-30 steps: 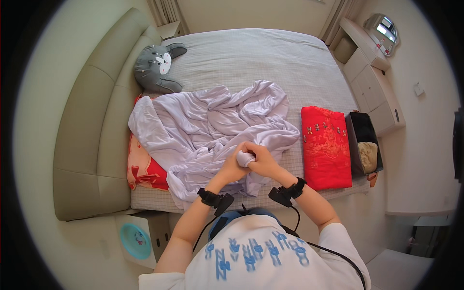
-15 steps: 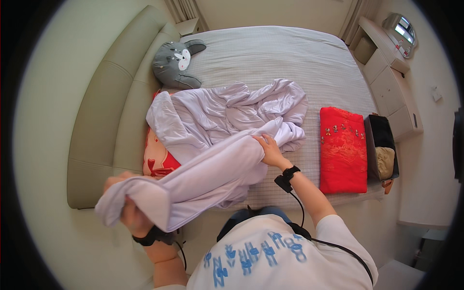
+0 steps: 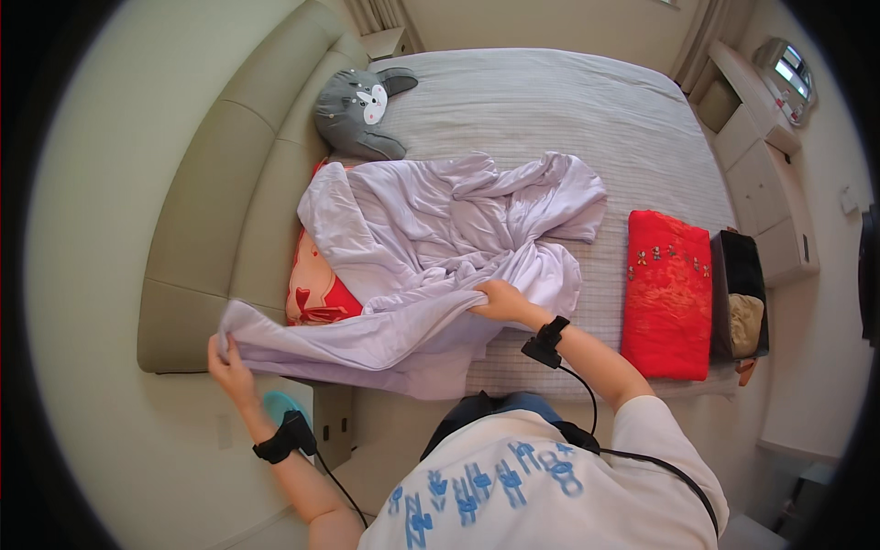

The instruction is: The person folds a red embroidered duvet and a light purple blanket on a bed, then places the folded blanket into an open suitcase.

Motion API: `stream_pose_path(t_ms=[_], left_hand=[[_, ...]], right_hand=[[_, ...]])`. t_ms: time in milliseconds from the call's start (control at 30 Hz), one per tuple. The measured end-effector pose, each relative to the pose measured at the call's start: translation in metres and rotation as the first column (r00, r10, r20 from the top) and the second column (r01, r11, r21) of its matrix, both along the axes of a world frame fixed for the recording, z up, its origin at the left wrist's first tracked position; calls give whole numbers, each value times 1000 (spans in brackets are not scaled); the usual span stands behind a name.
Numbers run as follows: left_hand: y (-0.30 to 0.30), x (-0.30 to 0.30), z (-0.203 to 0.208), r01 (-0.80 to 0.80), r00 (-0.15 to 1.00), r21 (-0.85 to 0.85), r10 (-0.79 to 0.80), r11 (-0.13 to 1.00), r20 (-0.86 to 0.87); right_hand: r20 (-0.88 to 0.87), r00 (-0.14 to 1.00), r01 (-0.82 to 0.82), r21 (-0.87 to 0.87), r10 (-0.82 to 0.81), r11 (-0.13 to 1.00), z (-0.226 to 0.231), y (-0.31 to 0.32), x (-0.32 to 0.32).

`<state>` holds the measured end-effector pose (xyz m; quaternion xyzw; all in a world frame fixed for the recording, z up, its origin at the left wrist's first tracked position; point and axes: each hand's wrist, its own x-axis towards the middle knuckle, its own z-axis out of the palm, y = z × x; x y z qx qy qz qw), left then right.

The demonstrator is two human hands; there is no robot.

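Note:
A crumpled lavender quilt (image 3: 431, 215) lies on the near left part of the bed, with its near edge raised between my hands. My left hand (image 3: 231, 365) grips a corner of it beside the headboard, fingers wrapped at the edge. Further right, my right hand (image 3: 500, 302) is closed on a gathered fold of the same quilt. Beneath the quilt's left side, a red and pink pillow (image 3: 316, 284) shows in part. Black straps with cables sit on both my wrists.
Behind the quilt rests a grey plush animal cushion (image 3: 353, 110) against the padded headboard (image 3: 206, 197). A folded red quilt (image 3: 669, 302) lies at the right, next to a dark storage box (image 3: 724, 293). A bedside cabinet (image 3: 332, 417) with a turquoise round object (image 3: 289, 410) stands near my left forearm.
My left hand has swung up and away from my body, carrying the quilt corner toward the headboard. The quilt edge now stretches lower and flatter. My right hand keeps its hold, slightly nearer.

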<state>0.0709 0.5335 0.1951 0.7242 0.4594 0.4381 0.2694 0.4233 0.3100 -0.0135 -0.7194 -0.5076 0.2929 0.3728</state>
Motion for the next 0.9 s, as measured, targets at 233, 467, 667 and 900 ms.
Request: stream_pose_path(t_ms=[233,467,667,900], left_hand=[[-104,140,-95,655,657,-394,-744,645,-126],[-118,146,-50,646,697,-171,-666,744,-266],[-87,49,5,167,985,338,-174,926,-9],[-78,-26,100,-147,896,252,21,957,443]], right_hand=[[-168,985,-32,84,46,996,76,28,-62],[-230,959,-123,177,163,976,96,17,-35],[-143,913,-397,-95,382,913,44,9,-15],[23,948,-319,32,318,947,-46,0,-1]])
